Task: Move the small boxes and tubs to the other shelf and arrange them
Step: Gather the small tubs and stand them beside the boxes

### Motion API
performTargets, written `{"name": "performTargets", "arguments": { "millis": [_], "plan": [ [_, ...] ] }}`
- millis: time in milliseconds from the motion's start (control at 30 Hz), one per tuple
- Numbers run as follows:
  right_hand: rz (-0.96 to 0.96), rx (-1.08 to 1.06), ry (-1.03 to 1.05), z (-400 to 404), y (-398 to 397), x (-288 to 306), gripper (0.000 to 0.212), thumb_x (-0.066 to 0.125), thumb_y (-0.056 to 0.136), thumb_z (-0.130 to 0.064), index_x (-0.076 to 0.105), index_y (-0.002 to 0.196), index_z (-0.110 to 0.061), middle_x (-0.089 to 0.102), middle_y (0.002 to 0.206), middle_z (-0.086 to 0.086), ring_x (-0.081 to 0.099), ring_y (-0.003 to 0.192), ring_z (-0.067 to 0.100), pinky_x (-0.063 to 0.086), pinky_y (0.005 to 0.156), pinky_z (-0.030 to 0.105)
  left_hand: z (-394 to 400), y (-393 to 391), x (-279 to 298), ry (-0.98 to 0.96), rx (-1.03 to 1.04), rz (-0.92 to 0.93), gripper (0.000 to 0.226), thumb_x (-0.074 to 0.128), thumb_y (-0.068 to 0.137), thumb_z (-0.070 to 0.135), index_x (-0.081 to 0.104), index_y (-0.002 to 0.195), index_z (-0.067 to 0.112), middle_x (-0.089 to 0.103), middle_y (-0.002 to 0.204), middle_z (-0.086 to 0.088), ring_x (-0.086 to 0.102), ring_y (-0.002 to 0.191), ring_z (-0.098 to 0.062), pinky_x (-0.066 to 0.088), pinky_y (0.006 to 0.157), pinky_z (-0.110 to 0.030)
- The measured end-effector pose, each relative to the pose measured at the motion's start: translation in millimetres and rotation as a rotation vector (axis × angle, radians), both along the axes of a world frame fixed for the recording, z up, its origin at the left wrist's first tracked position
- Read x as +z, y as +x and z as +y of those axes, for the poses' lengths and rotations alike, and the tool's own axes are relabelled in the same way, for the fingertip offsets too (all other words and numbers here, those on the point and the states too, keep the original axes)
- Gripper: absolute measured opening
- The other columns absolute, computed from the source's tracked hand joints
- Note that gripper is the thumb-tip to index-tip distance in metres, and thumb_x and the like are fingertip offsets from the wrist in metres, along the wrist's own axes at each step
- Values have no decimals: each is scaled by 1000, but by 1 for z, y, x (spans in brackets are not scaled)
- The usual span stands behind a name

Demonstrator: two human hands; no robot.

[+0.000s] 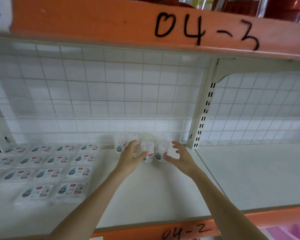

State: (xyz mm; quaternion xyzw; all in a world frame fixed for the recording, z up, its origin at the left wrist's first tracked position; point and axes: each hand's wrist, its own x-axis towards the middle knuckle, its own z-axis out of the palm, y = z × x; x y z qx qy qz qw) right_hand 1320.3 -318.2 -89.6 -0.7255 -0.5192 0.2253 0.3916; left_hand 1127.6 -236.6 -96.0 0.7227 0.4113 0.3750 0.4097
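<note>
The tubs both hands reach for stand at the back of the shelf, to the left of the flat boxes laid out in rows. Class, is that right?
Not quite. In the head view the tubs stand at the back of the shelf, between the left hand and the right hand, but to the right of the flat boxes, not the left.

An orange shelf edge (93, 19) marked "04-3" is seen above a white wire grid back panel (102, 94) and a slotted upright (203, 111).
</note>
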Motion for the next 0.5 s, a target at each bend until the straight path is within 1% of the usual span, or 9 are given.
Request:
{"name": "performTargets", "arguments": {
  "millis": [67,100,133,167,200,267,333,433,500],
  "plan": [
    [-306,48,-2,-22,0,7,65,63,83,-42,35,138,-21,37,140,-1,33,130,20,34,105,35,-9,-17,1,198,-4,162,52,61,87,32,43,132,13,51,128,-4,49,116,-15,37,92,-22],
    [-458,81,0,-36,-2,10,61,61,84,-44,38,136,-21,35,141,-2,30,132,20,33,106,35,-15,-26,2,335,-3,285,48,55,89,38,47,131,15,51,127,-3,50,116,-16,38,91,-24],
    [-581,106,-7,-49,-5,14,59,58,86,-45,39,136,-22,33,143,-3,29,133,19,32,107,36,-21,-36,2,481,7,420,49,46,89,45,50,128,16,53,125,-2,51,115,-18,41,90,-28],
    [-668,117,-18,-62,-7,16,57,55,87,-45,38,136,-22,32,145,-4,28,134,18,31,108,35,-28,-45,3,599,16,538,53,39,87,50,53,126,17,54,123,-2,53,113,-20,43,88,-31],
    [-723,117,-27,-76,-9,17,56,53,88,-46,37,137,-23,31,145,-5,28,134,16,30,108,34,-36,-53,2,665,22,626,53,38,87,50,56,123,16,56,120,-2,54,111,-22,45,86,-33],
    [-776,114,-28,-102,-11,16,56,50,89,-47,36,138,-25,34,144,-8,31,132,14,30,106,32,-55,-68,-1,711,36,725,41,51,89,39,58,121,15,58,117,-5,56,108,-25,46,84,-36],
    [-804,115,-22,-127,-12,14,54,48,90,-47,36,138,-25,37,142,-8,33,131,14,31,104,31,-79,-82,-1,733,60,790,37,58,86,33,61,117,13,62,111,-7,60,101,-28,49,80,-38],
    [-828,131,19,-161,-18,9,51,48,90,-45,38,136,-25,41,140,-9,36,129,13,31,103,30,-122,-103,2,740,116,835,38,56,76,37,67,102,12,67,92,-6,66,81,-26,54,63,-36],
    [-826,156,73,-185,-26,3,49,49,90,-44,41,135,-26,44,138,-9,39,128,13,32,102,30,-158,-117,-1,748,174,847,39,51,74,41,69,97,14,67,86,-2,67,74,-22,54,59,-31]
  ]
}}
